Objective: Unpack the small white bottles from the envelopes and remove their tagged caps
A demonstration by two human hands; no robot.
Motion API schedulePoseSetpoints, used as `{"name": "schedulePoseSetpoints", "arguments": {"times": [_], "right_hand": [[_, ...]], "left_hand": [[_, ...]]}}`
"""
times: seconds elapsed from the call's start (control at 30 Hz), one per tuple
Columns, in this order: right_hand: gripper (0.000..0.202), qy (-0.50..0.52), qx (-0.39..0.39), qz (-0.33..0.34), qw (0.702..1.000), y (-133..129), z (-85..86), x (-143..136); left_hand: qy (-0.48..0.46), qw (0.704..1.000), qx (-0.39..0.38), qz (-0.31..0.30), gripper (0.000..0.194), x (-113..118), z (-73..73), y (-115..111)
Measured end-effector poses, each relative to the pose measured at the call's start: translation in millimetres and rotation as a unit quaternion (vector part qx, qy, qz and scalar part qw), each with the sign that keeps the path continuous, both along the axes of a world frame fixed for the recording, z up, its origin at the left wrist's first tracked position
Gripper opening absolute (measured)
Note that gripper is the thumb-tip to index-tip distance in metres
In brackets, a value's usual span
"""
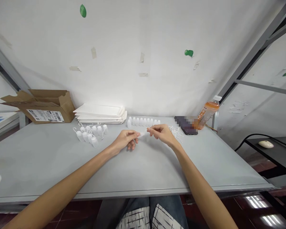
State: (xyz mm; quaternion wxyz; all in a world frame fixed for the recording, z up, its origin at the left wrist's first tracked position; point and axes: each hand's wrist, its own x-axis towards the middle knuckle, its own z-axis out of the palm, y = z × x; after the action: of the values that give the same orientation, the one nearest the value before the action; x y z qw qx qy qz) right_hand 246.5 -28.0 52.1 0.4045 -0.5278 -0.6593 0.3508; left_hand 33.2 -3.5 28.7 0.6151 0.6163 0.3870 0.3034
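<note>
My left hand is closed in a pinch on a small white plastic bottle, largely covered by the fingers. Just right of it, the thumb and fingertips of my right hand are pressed together near the bottle's end; what they hold is too small to make out. Behind my hands stands a row of several small white bottles. To the left, a group of similar bottles has thin white loops at their tops. A loose pile of thin white straps lies beyond my right wrist.
On the grey table, an open cardboard box and a stack of white sheets or envelopes stand at the back left. A dark phone and a bottle of orange drink are at the back right. A white wall rises behind.
</note>
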Motion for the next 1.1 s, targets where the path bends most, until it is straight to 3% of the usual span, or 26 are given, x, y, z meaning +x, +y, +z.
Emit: {"name": "schedulePoseSetpoints", "arguments": {"times": [0.13,0.3,0.57,1.1], "right_hand": [[0.041,0.046,-0.017,0.056,0.997,-0.7,-5.5,-11.7],[0.040,0.063,-0.025,0.039,0.997,-1.2,-7.7,-16.7],[0.034,0.118,-0.068,0.075,0.988,4.0,-11.9,-13.2],[0.029,0.064,-0.036,0.111,0.991,8.0,-3.1,4.0]], "left_hand": [[0.008,1.000,0.009,-0.006,0.042,1.5,0.1,-1.1],[0.023,0.999,0.043,0.013,0.045,1.2,-2.4,-0.7],[0.025,0.997,0.061,0.032,0.046,1.0,-1.7,0.4],[-0.011,0.998,0.056,0.011,0.036,-0.1,5.3,1.2]]}}
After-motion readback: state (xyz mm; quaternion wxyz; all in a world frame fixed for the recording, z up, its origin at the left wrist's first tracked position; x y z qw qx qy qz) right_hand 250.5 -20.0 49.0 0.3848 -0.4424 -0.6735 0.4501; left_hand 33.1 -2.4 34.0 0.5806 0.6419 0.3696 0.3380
